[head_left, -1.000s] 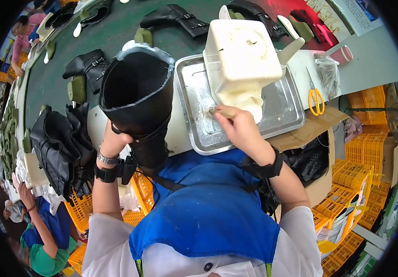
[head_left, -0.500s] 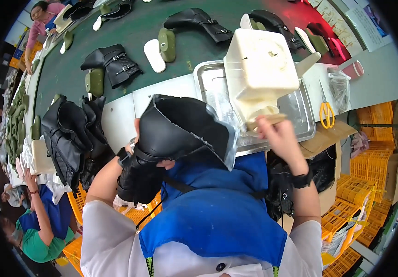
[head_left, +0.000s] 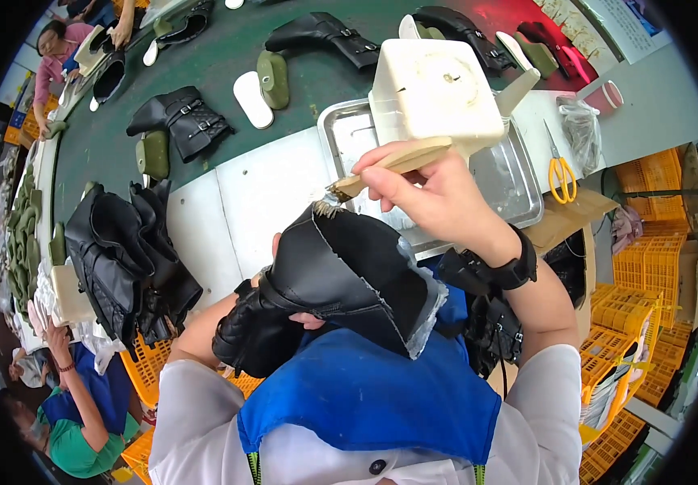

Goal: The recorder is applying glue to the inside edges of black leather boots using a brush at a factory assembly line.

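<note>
A black boot upper (head_left: 325, 279) lies over my lap with its raw edge opened toward me, coated pale along part of the rim. My left hand (head_left: 308, 321) is wrapped round its shaft; a thumb and a bit of finger show, the rest is behind the leather. In my right hand (head_left: 438, 194) is a flat wooden-handled brush (head_left: 418, 153), gripped between thumb and fingers. Its bristles meet the far edge of the boot upper. Just beyond stands a cream plastic container (head_left: 438, 89) in a metal tray (head_left: 533, 206).
Several black boot uppers (head_left: 118, 259) are heaped at my left. Boots (head_left: 183, 121), green shoe lasts (head_left: 272, 79) and white insoles (head_left: 252, 101) rest on the green belt (head_left: 203, 61). Yellow-handled scissors (head_left: 562, 179) lie right of the tray. Orange crates (head_left: 608, 347) and co-workers (head_left: 82, 428) flank me.
My right hand has brought the brush from the container's opening leftward onto the boot upper's far edge. The boot upper has shifted slightly down and right and turned.
</note>
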`<state>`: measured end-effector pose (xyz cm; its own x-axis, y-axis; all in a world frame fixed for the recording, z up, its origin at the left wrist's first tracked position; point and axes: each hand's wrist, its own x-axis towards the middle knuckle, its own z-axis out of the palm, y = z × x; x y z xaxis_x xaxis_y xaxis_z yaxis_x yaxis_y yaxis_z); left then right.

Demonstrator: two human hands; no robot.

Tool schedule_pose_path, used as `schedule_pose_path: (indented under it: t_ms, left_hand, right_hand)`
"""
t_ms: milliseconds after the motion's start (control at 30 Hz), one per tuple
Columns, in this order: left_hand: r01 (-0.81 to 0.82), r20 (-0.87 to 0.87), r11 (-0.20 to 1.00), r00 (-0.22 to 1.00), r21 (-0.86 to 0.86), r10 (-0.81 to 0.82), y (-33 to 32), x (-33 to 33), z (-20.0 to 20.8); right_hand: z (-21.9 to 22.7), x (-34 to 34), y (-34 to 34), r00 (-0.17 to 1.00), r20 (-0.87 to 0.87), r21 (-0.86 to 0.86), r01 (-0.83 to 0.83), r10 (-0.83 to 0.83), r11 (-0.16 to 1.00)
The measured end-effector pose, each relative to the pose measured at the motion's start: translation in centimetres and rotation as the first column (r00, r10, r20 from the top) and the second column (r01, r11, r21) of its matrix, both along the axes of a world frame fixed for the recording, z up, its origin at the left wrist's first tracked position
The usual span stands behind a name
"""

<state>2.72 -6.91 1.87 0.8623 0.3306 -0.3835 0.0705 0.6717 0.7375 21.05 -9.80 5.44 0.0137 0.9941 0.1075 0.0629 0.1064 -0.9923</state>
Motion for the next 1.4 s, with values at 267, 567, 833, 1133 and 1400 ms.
schedule_pose_path:
  t_ms: [267,567,833,1133,1400]
  left_hand:
    - [0.114,0.027,0.857,0.989,0.502,-0.147,-0.8,0.8,2.3]
    - [0.188,0.101,0.965,0.973,0.181,-0.208,0.1,-0.3,1.8]
    - [0.180,0.117,0.949,0.969,0.260,-0.216,1.5,0.4,-0.5]
    - [0.191,0.130,0.916,0.959,0.353,-0.250,1.8,-0.7,-2.8]
    - [0.199,0.145,0.877,0.947,0.437,-0.287,3.2,-3.2,-4.6]
  right_hand:
    - [1.2,1.3,-0.7,0.967,0.245,-0.124,-0.037,0.067,0.992]
    - [1.9,2.4,-1.0,0.976,0.211,-0.225,-0.012,0.061,0.974]
    - [2.0,3.5,-0.6,0.957,0.254,-0.363,-0.040,0.140,0.931]
    - [2.0,1.5,0.1,0.990,0.100,-0.245,-0.070,0.097,0.967]
    - [1.3,3.4,-1.0,0.989,0.137,-0.257,-0.017,0.054,0.966]
